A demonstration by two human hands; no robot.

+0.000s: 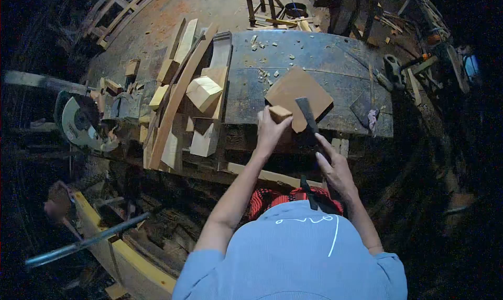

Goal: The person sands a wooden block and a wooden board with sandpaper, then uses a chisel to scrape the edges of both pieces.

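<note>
My left hand (271,131) grips a small wood block (280,111) at the near edge of the bench, its pale end face turned up. In my right hand (338,169) is a long, flat, dark-bladed tool (305,110), its blade pointing away from me and up to the left. The blade overlaps a brown square wooden board (299,88) lying cornerwise on the bench, just beyond both hands. The tool's grip is mostly hidden in the fingers.
Wood chips (264,76) lie on the grey-blue bench top (241,82). To the left are long timber strips (183,93) and a pale cut block (203,93). Further left stands a circular saw (78,119). At the right lie a hand saw (390,72) and a dark flat piece (361,107).
</note>
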